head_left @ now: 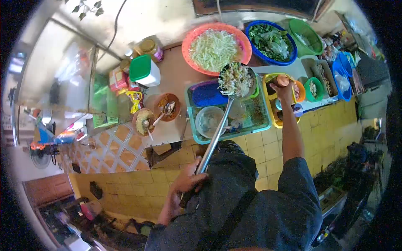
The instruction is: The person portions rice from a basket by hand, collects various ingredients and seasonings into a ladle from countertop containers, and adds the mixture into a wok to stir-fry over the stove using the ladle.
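My left hand (186, 180) is wrapped round the long metal handle of a ladle (217, 136). The ladle's dark bowl, filled with shredded vegetables (235, 80), hangs over the back of a teal tray (268, 121). My right hand (283, 91) reaches over a yellow basket (268, 104), with its fingers round a small orange-brown container (283, 80). Inside the teal tray are a blue tray (208, 93) and a clear bowl (210, 121). An orange bowl (299, 91) stands just right of my right hand.
Behind are a coral basin of shredded cabbage (214, 49), a blue basin of greens (271, 42) and a green basket (306, 37). A green-lidded tub (144, 70) and two brown bowls (166, 106) stand left. A small green bowl (313, 89) is right.
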The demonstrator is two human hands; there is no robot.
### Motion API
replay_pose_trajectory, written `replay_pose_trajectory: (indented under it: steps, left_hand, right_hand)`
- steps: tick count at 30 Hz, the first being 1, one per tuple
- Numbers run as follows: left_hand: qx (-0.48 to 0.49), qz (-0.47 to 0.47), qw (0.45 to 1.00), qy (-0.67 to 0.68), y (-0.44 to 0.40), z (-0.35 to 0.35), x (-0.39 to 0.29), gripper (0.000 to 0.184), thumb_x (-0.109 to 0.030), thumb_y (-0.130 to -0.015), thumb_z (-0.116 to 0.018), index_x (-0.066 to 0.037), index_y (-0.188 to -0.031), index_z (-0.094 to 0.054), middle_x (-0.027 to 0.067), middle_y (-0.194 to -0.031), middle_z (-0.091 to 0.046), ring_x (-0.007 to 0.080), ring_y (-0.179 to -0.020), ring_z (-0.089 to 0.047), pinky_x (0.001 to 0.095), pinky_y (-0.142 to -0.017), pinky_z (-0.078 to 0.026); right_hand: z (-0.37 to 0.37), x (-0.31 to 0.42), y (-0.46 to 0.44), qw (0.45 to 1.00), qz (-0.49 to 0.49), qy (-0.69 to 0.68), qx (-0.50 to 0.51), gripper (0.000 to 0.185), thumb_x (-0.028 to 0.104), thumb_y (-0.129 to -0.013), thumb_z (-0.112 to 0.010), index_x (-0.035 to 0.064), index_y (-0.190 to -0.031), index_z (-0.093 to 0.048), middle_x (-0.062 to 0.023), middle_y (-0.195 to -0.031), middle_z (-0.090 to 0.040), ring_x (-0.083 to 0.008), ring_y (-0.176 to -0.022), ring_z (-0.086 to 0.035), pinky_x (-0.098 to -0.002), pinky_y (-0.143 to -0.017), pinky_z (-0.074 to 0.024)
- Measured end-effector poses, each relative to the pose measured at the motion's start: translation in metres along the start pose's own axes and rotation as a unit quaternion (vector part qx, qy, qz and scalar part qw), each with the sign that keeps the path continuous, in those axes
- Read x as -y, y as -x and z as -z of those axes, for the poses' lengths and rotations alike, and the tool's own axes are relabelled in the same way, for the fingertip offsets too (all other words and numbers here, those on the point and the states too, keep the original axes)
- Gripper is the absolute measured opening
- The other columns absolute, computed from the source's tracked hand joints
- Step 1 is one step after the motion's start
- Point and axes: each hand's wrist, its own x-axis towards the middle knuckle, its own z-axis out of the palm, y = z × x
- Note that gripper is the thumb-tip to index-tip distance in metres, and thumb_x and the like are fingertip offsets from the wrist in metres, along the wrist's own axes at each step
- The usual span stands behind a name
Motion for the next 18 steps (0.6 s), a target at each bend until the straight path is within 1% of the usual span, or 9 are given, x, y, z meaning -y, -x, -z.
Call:
replay_pose_trajectory:
  steps: [1, 2, 4, 6, 8, 9, 13, 15, 18]
  left_hand:
    - [-0.006, -0.003, 1.0, 0.008, 0.0, 0.0, 0.005, 0.044, -0.016, -0.076, -0.059, -0.002, -0.114, -0.044, 0.0037, -0.071, -0.049, 0.0108, -0.049, -0.049, 0.0257, -0.042, -0.04]
    - [-0.012, -0.035, 0.999, -0.009, -0.003, 0.0, 0.011, 0.043, -0.017, -0.076, -0.06, -0.003, -0.113, -0.044, 0.0039, -0.069, -0.048, 0.0114, -0.048, -0.049, 0.0259, -0.042, -0.04]
    - [-0.023, -0.07, 0.997, -0.019, -0.005, -0.001, 0.022, 0.043, -0.018, -0.076, -0.06, -0.003, -0.113, -0.044, 0.0041, -0.067, -0.047, 0.0119, -0.047, -0.049, 0.0261, -0.042, -0.04]
    - [-0.077, -0.204, 0.963, -0.158, -0.008, 0.002, 0.027, 0.035, -0.019, -0.076, -0.059, -0.003, -0.104, -0.046, 0.005, -0.065, -0.046, 0.0132, -0.045, -0.048, 0.0278, -0.043, -0.041]
    - [-0.06, -0.12, 0.984, -0.113, 0.002, 0.0, 0.008, 0.031, -0.02, -0.076, -0.059, -0.003, -0.099, -0.047, 0.0055, -0.065, -0.046, 0.0143, -0.046, -0.049, 0.029, -0.045, -0.042]
    - [-0.032, -0.032, 0.996, -0.071, 0.006, -0.001, 0.0, 0.028, -0.02, -0.076, -0.059, -0.003, -0.094, -0.047, 0.0061, -0.065, -0.046, 0.0155, -0.048, -0.049, 0.0302, -0.047, -0.042]
    - [0.002, -0.01, 0.998, -0.054, 0.003, 0.001, -0.001, 0.028, -0.022, -0.075, -0.06, -0.003, -0.091, -0.047, 0.007, -0.067, -0.047, 0.0172, -0.053, -0.05, 0.0317, -0.052, -0.043]
    - [-0.035, -0.119, 0.984, -0.126, -0.006, 0.002, 0.016, 0.029, -0.023, -0.074, -0.06, -0.004, -0.091, -0.047, 0.0073, -0.067, -0.048, 0.0178, -0.056, -0.051, 0.0324, -0.053, -0.043]
    - [-0.003, -0.05, 0.989, -0.142, -0.006, 0.003, 0.012, 0.04, -0.03, -0.076, -0.061, -0.004, -0.103, -0.049, 0.0035, -0.077, -0.049, 0.0131, -0.07, -0.048, 0.0302, -0.062, -0.042]
  right_hand:
    - [0.006, 0.053, 0.012, 0.974, 0.027, 0.222, -0.041, 0.081, 0.014, -0.057, -0.083, 0.0028, -0.115, -0.027, -0.0132, -0.11, -0.045, -0.0241, -0.092, -0.053, -0.0346, -0.08, -0.047]
    - [0.005, 0.055, 0.013, 0.974, 0.034, 0.222, -0.034, 0.081, 0.014, -0.057, -0.083, 0.0028, -0.115, -0.027, -0.0132, -0.11, -0.045, -0.0241, -0.092, -0.053, -0.0346, -0.08, -0.047]
    - [0.003, 0.057, 0.011, 0.99, 0.003, -0.132, 0.045, 0.082, 0.014, -0.06, -0.081, 0.0044, -0.12, -0.026, -0.0132, -0.108, -0.047, -0.0246, -0.09, -0.054, -0.0358, -0.081, -0.0467]
    - [0.01, 0.087, 0.009, 0.997, 0.071, -0.019, 0.021, 0.075, 0.019, -0.064, -0.077, 0.0068, -0.121, -0.03, -0.0129, -0.103, -0.053, -0.0271, -0.089, -0.057, -0.0365, -0.08, -0.0468]
    - [0.016, 0.056, -0.018, 0.995, 0.038, 0.043, 0.078, 0.068, 0.026, -0.068, -0.074, 0.0069, -0.119, -0.034, -0.0133, -0.098, -0.058, -0.0316, -0.091, -0.059, -0.0382, -0.079, -0.0467]
    - [0.029, 0.156, 0.01, 0.96, 0.212, 0.174, 0.047, 0.066, 0.025, -0.066, -0.072, 0.0077, -0.118, -0.037, -0.0145, -0.097, -0.06, -0.0347, -0.093, -0.058, -0.041, -0.078, -0.0461]
    - [0.038, 0.238, 0.008, 0.898, 0.291, 0.305, 0.129, 0.066, 0.027, -0.06, -0.074, 0.0096, -0.116, -0.044, -0.0153, -0.104, -0.055, -0.0348, -0.091, -0.056, -0.0441, -0.079, -0.043]
    - [0.034, 0.275, 0.019, 0.804, 0.386, 0.412, 0.187, 0.057, 0.02, -0.056, -0.072, 0.0113, -0.108, -0.049, -0.0127, -0.098, -0.055, -0.0314, -0.089, -0.056, -0.0437, -0.078, -0.0386]
    - [0.027, 0.301, 0.034, 0.729, 0.387, 0.499, 0.264, 0.052, 0.013, -0.055, -0.068, 0.0133, -0.103, -0.051, -0.009, -0.089, -0.054, -0.0271, -0.086, -0.055, -0.0421, -0.074, -0.035]
